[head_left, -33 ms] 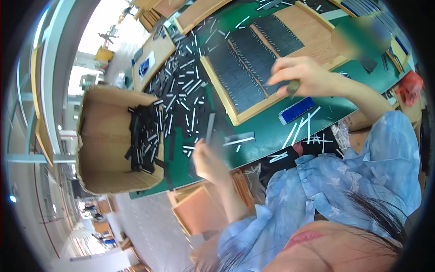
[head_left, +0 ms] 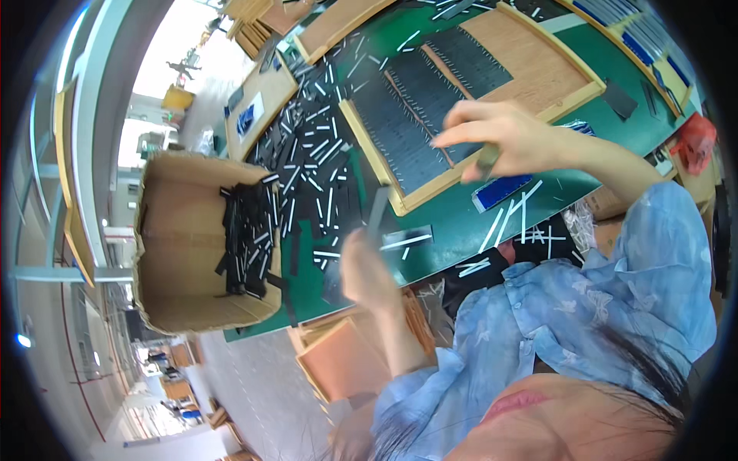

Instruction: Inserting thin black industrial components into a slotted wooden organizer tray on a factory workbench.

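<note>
Pinching a flat dark-grey strip [head_left: 377, 211] by one end in the left-hand grip [head_left: 369, 275] above the green worktop [head_left: 424, 261], presumably to free its far end; cradling a small olive-brown piece [head_left: 487, 160] in the half-curled right-hand grip [head_left: 516, 141], likely to spare the fingers [head_left: 461, 138].

Green-topped bench [head_left: 634, 132]. Loose black and white strips [head_left: 286, 146] lie thick over left part. Wood-framed board [head_left: 538, 61] rests flat mid-bench; blue oblong block [head_left: 500, 193] just beside its near rim; dark flat scrap [head_left: 620, 100] toward right.

Dk strip [head_left: 377, 210] in L fingers [head_left: 357, 244]
</note>
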A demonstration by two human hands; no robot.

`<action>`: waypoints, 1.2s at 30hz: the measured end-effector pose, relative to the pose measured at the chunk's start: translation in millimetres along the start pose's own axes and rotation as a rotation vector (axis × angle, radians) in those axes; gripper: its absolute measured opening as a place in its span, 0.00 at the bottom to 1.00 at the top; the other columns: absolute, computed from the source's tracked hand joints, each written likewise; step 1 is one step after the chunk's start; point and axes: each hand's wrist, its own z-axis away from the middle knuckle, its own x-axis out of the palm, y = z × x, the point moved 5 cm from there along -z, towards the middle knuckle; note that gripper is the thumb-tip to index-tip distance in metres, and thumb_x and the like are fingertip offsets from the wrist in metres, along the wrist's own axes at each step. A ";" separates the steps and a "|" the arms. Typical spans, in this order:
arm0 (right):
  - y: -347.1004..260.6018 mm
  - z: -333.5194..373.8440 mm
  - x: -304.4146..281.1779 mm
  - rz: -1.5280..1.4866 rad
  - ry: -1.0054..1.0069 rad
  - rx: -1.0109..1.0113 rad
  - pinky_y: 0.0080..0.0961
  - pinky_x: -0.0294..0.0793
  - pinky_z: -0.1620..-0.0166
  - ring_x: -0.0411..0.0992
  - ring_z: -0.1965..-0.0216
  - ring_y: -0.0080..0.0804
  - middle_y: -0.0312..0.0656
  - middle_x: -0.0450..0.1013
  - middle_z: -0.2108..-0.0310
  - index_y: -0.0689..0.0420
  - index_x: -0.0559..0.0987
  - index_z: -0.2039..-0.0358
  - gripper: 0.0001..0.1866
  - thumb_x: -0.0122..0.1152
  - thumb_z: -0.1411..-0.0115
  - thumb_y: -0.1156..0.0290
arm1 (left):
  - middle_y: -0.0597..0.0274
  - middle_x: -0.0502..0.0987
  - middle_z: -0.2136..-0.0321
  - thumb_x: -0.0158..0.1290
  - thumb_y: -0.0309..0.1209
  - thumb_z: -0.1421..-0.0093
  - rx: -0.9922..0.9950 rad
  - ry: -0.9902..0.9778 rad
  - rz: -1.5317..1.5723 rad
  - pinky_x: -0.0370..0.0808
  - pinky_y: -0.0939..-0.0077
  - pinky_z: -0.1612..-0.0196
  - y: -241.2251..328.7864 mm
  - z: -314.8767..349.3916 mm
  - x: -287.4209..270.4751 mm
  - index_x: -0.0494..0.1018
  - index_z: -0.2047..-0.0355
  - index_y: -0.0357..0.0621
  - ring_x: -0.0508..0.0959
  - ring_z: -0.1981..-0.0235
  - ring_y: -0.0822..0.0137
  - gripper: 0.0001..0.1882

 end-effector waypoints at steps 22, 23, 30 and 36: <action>-54.6 40.6 1.4 0.442 0.010 -0.645 0.26 0.60 0.70 0.63 0.73 0.28 0.32 0.60 0.77 0.52 0.70 0.72 0.13 0.59 0.53 0.58 | 0.54 0.76 0.67 0.46 0.31 0.36 -0.515 -0.485 0.907 0.74 0.81 0.73 48.0 32.0 63.0 0.68 0.52 0.28 0.76 0.76 0.72 0.17; -56.1 51.0 3.5 0.451 -0.088 -0.652 0.26 0.61 0.69 0.63 0.73 0.28 0.33 0.61 0.77 0.51 0.69 0.73 0.13 0.59 0.54 0.58 | 0.54 0.75 0.67 0.47 0.31 0.36 -0.527 -0.428 0.857 0.74 0.81 0.73 37.5 29.0 59.4 0.67 0.52 0.28 0.75 0.76 0.71 0.18; -39.9 113.3 37.5 0.164 -0.452 -0.457 0.29 0.67 0.69 0.69 0.69 0.33 0.36 0.67 0.72 0.52 0.75 0.67 0.10 0.57 0.50 0.64 | 0.51 0.75 0.67 0.45 0.32 0.36 -0.506 -0.181 0.926 0.73 0.80 0.74 42.0 31.5 52.7 0.66 0.54 0.25 0.75 0.75 0.68 0.18; -3.1 116.2 18.6 0.126 -0.358 -0.199 0.33 0.69 0.74 0.72 0.73 0.36 0.35 0.69 0.74 0.50 0.77 0.76 0.06 0.64 0.56 0.65 | 0.51 0.75 0.70 0.45 0.31 0.36 -0.516 -0.223 0.910 0.75 0.79 0.73 39.4 31.0 57.6 0.67 0.57 0.27 0.76 0.76 0.68 0.16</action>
